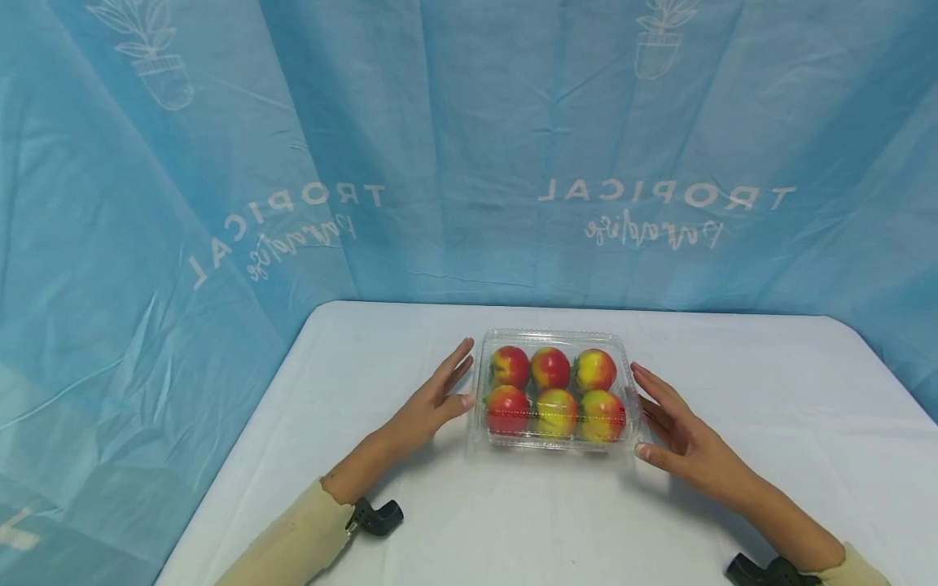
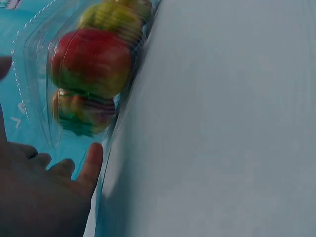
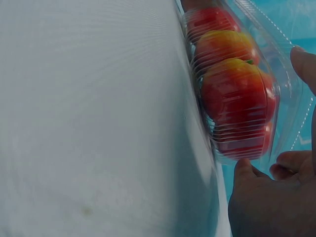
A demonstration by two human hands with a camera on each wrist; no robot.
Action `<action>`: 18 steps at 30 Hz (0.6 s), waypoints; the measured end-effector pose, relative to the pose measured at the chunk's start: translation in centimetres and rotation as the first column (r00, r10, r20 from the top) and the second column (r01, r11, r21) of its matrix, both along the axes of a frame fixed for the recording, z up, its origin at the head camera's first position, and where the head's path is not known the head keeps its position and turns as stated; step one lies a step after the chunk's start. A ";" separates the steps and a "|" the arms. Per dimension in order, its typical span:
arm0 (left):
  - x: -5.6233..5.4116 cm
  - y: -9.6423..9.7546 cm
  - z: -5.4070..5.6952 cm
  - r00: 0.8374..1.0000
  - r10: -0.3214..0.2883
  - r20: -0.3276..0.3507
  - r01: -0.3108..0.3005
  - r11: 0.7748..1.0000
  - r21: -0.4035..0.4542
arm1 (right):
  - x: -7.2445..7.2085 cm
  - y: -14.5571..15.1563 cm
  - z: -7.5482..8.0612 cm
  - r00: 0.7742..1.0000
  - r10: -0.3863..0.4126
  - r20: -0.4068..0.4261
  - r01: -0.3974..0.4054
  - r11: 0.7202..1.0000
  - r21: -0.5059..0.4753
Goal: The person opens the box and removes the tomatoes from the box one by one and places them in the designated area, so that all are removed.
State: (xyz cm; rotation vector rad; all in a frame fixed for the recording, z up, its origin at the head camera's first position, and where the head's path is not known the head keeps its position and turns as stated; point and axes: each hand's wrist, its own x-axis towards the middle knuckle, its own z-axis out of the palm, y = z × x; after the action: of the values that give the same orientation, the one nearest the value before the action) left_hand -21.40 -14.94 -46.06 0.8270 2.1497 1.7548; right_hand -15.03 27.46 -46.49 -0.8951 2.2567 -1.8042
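Note:
A clear plastic clamshell box (image 1: 553, 334) lies on the white-covered table, its lid apparently down. Inside, several red-and-yellow fruits (image 1: 549, 369) sit in two rows. At the box's left end is my left hand (image 1: 421, 415), fingers extended; its thumb is close to the side, and contact is hard to judge. My right hand (image 1: 692, 452) is at the opposite end with fingers loosely straight, beside the wall. In the left wrist view, the thumb of the left hand (image 2: 44, 197) points at the box's lower corner. The right wrist view has the right hand (image 3: 276, 202) close by the ribbed end.
A white cloth (image 1: 513, 521) covers the table. Blue curtains (image 1: 476, 146) with mirrored lettering hang behind the table and along its left side. Dark wrist mounts (image 1: 377, 518) stick out from both forearms near the front.

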 end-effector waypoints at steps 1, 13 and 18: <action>-0.1 -0.2 0.0 1.000 -0.025 -0.007 0.025 1.000 -0.003 | 0.0 0.0 0.0 1.000 -0.001 0.000 0.001 1.000 0.001; -0.5 -1.4 -0.3 0.990 -0.143 0.003 0.142 0.981 -0.133 | -0.1 0.0 -0.2 1.000 -0.011 -0.022 0.011 1.000 0.012; -0.7 -1.5 -0.4 0.984 -0.175 -0.034 0.169 0.977 -0.129 | 0.0 0.0 -0.1 1.000 -0.005 -0.010 0.005 1.000 0.008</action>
State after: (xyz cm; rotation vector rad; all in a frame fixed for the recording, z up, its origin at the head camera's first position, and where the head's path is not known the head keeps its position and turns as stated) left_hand -22.06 -16.39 -46.42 0.9954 2.1205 1.5136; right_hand -15.07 27.49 -46.57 -0.9000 2.2729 -1.7959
